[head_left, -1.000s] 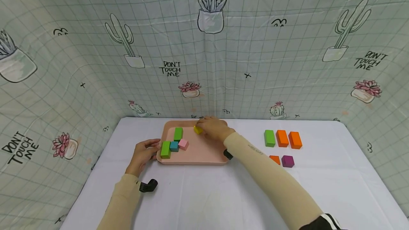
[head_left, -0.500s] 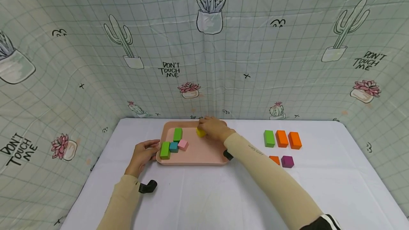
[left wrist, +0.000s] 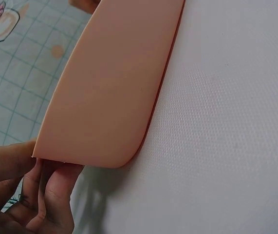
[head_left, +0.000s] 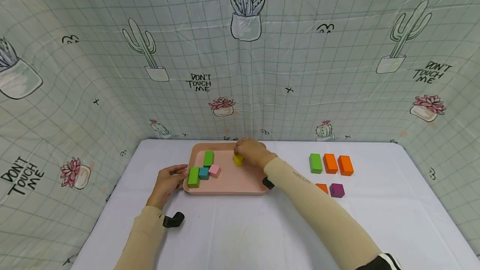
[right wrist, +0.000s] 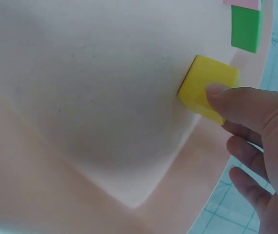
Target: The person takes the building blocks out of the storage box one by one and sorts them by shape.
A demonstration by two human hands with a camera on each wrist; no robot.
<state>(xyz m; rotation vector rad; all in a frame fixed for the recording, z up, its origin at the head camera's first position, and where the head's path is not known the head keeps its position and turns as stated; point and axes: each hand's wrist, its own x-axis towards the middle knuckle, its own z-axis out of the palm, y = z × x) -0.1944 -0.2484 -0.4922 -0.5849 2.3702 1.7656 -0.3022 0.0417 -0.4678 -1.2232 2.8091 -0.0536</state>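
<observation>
The right hand [head_left: 253, 152] pinches a yellow block [right wrist: 201, 80] in the back part of the pink tray [head_left: 240, 180]. The left hand [head_left: 169, 182] grips the tray's left side. Two green blocks [head_left: 193, 177], a blue block [head_left: 203, 173] and a pink block [head_left: 214, 171] sit close together there. On the white table [head_left: 240, 228] are another green block [head_left: 316, 163], two orange blocks [head_left: 330, 163] and a purple block [head_left: 337, 190]. The right sleeve [head_left: 315, 207] hides part of one more orange block [head_left: 322, 188].

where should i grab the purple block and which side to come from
Probably best pinched across its near and far faces, coming down from above and the right. The purple block sits low on the white table, with cloth showing along its right side, while an orange block close on its left leaves little finger room there.
</observation>
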